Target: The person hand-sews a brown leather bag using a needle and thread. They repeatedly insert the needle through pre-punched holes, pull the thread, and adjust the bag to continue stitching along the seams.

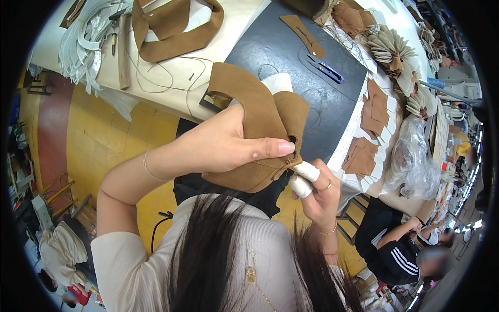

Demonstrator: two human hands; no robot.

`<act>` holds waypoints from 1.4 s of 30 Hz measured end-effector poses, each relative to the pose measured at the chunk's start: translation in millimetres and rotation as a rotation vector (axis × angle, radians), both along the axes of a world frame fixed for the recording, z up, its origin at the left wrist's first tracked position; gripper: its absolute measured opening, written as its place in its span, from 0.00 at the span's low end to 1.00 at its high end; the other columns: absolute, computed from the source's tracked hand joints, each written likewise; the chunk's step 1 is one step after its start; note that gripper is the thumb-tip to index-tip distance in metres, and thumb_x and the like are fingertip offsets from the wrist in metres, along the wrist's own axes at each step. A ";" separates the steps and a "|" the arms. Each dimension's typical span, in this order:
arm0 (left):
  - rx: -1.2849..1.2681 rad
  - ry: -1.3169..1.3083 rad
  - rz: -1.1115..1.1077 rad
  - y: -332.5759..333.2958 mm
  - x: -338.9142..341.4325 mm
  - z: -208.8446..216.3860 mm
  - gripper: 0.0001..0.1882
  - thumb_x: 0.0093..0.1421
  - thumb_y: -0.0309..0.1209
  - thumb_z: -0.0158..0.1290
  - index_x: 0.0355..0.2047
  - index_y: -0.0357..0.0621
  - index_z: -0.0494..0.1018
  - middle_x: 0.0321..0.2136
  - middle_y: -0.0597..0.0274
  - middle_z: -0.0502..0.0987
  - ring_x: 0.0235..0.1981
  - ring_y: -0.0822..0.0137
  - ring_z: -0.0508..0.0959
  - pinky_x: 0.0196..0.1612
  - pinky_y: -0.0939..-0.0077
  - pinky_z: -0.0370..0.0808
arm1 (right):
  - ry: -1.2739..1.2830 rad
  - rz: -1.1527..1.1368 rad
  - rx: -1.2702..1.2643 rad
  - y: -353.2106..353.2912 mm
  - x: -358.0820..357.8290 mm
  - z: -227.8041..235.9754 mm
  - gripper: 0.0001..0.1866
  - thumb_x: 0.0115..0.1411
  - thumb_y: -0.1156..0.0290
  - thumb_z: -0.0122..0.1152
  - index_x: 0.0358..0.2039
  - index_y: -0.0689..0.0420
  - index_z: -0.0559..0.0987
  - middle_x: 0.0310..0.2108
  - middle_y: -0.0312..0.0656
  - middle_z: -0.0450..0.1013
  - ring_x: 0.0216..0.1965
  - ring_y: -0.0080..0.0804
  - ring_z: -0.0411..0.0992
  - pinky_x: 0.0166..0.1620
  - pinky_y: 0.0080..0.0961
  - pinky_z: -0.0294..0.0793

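A brown suede shoe upper [254, 109], folded into a curved shape with a pale lining showing, is held up in front of me. My left hand [221, 140] is closed around it, thumb lying along its right side near a seam. My right hand [321, 197] is at the lower right edge of the upper. White wrapping covers two of its fingertips, which are bent together against that edge. Whatever may be pinched between them is too small to make out.
Beyond the upper lies a dark work mat [254, 47] with purple-handled snips [330, 72], a brown strip [301, 34] and loose thread. Brown and white cut pieces [361, 156] line its right side. A larger brown upper [179, 47] and white strips [86, 47] lie left. A co-worker [395, 249] sits at right.
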State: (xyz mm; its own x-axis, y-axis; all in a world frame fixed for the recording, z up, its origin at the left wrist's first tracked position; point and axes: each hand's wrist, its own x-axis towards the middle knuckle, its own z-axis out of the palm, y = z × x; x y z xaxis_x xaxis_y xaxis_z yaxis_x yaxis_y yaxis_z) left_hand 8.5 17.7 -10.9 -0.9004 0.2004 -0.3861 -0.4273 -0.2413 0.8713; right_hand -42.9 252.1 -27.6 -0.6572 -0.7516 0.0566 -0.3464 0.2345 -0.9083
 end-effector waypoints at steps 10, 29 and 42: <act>0.240 -0.104 0.205 8.1 4.4 -6.7 0.17 0.60 0.35 0.58 0.44 0.37 0.72 0.37 0.63 0.78 0.38 0.75 0.76 0.42 0.78 0.74 | 0.012 0.079 0.015 3.4 1.6 4.7 0.17 0.54 0.85 0.56 0.46 0.68 0.76 0.27 0.39 0.67 0.19 0.20 0.68 0.21 0.15 0.67; -0.068 -0.002 0.059 10.3 9.7 0.5 0.24 0.52 0.27 0.63 0.49 0.37 0.68 0.40 0.63 0.77 0.43 0.73 0.75 0.49 0.74 0.72 | -0.308 0.096 0.203 5.2 -6.4 38.7 0.22 0.54 0.79 0.55 0.52 0.65 0.73 0.26 0.42 0.70 0.21 0.27 0.67 0.25 0.24 0.68; 0.045 0.004 0.103 6.7 4.8 -5.7 0.24 0.52 0.28 0.64 0.48 0.38 0.69 0.41 0.63 0.76 0.44 0.72 0.75 0.50 0.74 0.72 | -0.426 -0.089 -0.038 -5.5 10.5 14.0 0.16 0.59 0.83 0.53 0.49 0.65 0.75 0.28 0.37 0.69 0.20 0.18 0.69 0.23 0.15 0.67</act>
